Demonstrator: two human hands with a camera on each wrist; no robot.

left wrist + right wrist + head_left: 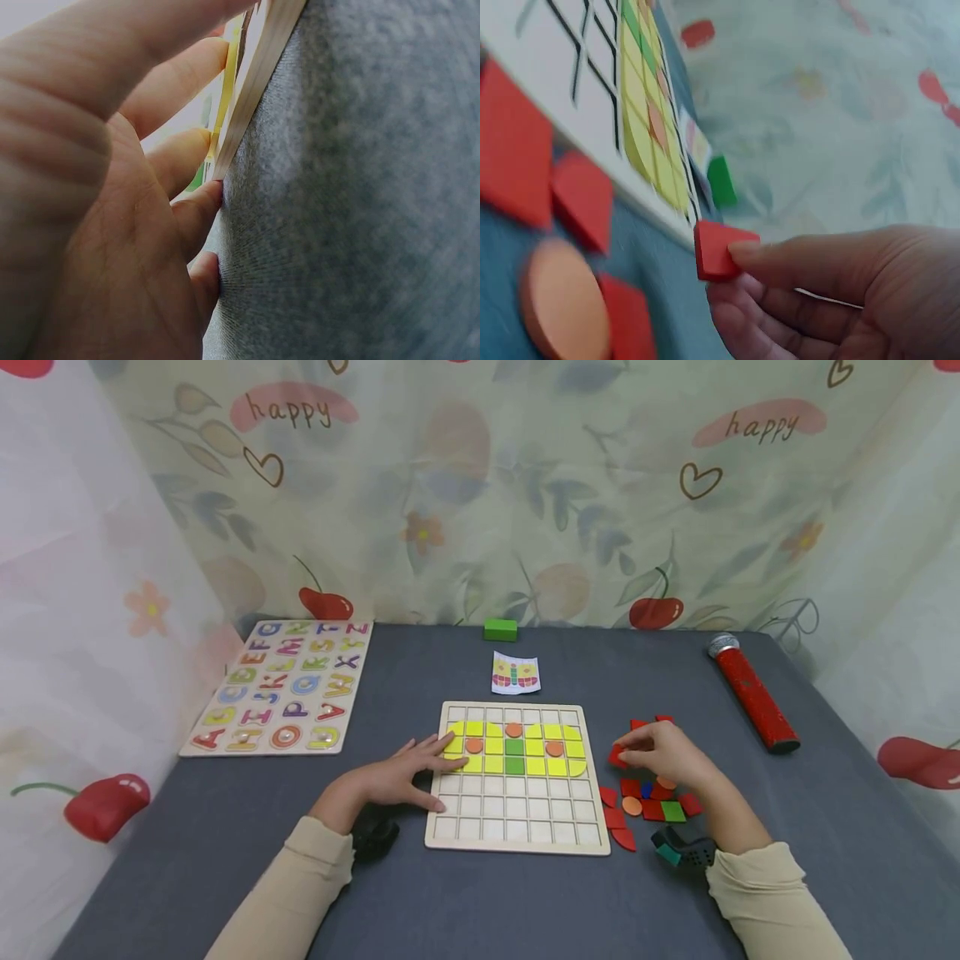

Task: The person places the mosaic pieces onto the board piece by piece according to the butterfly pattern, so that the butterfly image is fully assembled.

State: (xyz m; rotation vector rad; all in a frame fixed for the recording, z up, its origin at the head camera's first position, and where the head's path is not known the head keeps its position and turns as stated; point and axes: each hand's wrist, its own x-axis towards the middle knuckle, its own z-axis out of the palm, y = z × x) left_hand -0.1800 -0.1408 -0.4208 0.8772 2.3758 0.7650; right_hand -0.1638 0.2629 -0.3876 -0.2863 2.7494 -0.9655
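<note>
Left hand (pixel 401 774): spread on grid board (pixel 517 832)
Right hand (pixel 666 754): pinches red tile (pixel 712 251), outline unclear
Tile: likely light, stiff; take edges

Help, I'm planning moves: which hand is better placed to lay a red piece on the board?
Probably the right hand: it pinches a red piece beside the board, while the left hand touches the board's opposite side.
</note>
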